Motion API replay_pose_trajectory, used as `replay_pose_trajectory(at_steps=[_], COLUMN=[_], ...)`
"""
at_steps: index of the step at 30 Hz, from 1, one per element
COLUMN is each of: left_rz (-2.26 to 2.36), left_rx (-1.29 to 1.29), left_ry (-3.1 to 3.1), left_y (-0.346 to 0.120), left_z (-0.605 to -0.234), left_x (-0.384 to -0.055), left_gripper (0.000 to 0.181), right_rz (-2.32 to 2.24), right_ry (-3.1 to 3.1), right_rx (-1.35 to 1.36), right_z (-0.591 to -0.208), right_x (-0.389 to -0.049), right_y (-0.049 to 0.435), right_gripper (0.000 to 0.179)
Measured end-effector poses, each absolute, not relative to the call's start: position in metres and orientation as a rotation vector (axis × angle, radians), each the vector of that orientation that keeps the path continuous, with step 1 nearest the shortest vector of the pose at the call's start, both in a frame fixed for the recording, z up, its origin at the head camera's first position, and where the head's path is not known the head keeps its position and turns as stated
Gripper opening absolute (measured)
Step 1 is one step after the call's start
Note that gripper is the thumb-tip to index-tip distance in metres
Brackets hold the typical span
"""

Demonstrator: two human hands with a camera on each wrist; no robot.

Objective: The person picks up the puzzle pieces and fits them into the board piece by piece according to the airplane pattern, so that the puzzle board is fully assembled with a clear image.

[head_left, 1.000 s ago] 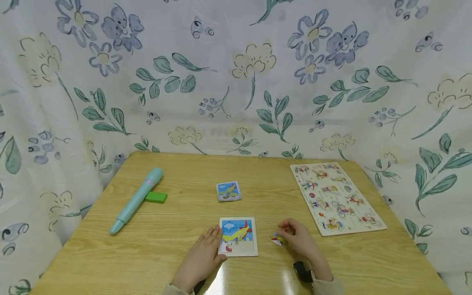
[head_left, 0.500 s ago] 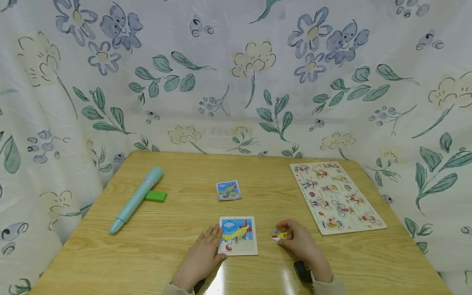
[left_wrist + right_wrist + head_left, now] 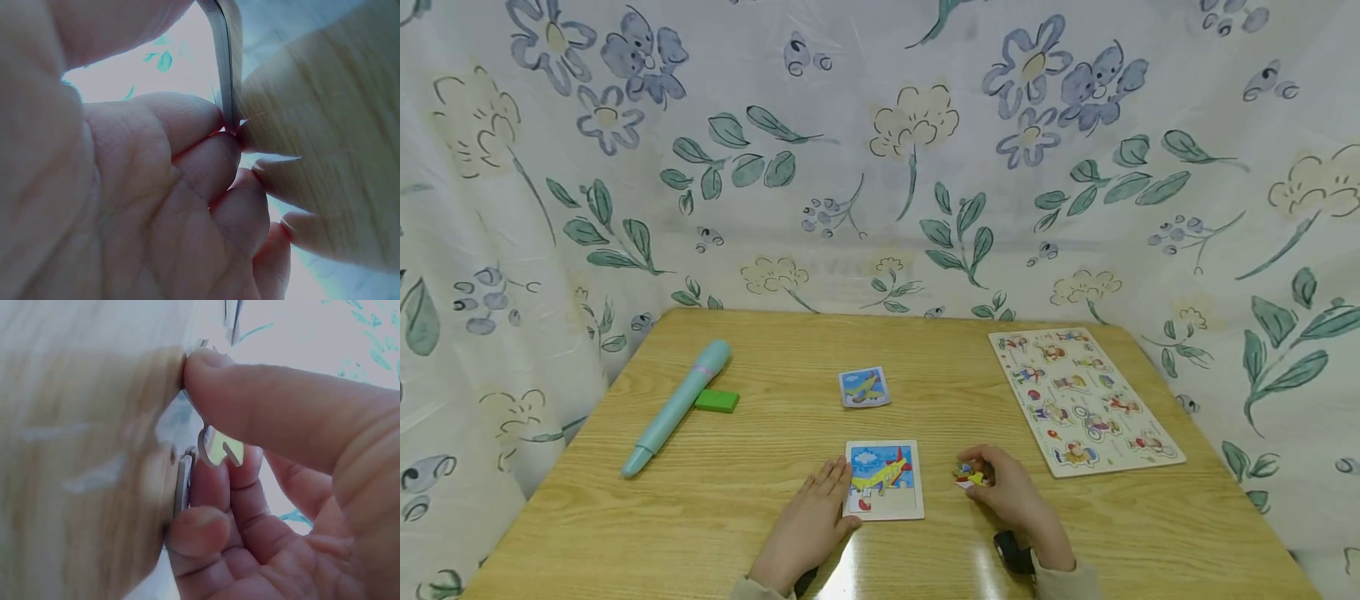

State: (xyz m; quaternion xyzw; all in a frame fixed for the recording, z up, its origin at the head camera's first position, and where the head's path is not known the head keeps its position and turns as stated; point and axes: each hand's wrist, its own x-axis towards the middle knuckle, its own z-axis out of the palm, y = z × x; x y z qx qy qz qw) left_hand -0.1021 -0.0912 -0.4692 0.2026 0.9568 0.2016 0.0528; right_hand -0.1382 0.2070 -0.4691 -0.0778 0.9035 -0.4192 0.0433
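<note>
In the head view, a square jigsaw puzzle board (image 3: 895,502) lies on the table, showing a yellow airplane on blue sky; part of its lower area is bare. My left hand (image 3: 811,521) rests flat with straight fingers along the board's left edge, thumb at its lower corner. Right of the board, my right hand (image 3: 1013,492) pinches a yellow puzzle piece (image 3: 219,449) between thumb and fingers, tilted off the table in the right wrist view. Another thin piece (image 3: 182,484) stands by the index fingertip on the tabletop. The fingers partly hide these pieces.
Behind the board lies a small airplane picture card (image 3: 864,388). A large wooden peg-style board with figures (image 3: 1120,450) lies at the right. At the left, a teal pen-shaped object (image 3: 677,408) touches a green block (image 3: 718,402). A floral curtain (image 3: 850,208) borders the table.
My right fingers have gone from touching the pieces on the table to pinching a yellow one and tilting it up. My left hand and the board have stayed put.
</note>
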Motion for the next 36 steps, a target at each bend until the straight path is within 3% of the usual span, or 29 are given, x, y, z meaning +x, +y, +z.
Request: replay_pose_trajectory(at_steps=[16, 36], left_rz=[0.606, 0.606], left_rx=[0.618, 0.619], left_ry=[2.922, 2.917], left_y=[-0.092, -0.092], left_z=[-0.470, -0.472], left_x=[-0.103, -0.102], left_gripper=[0.072, 0.071], right_rz=[-1.540, -1.656], right_ry=[2.626, 2.488], right_rx=[-0.144, -0.315], right_z=[-0.468, -0.470], right_x=[-0.140, -0.141], right_y=[0.199, 0.170], right_gripper=[0.027, 0.030])
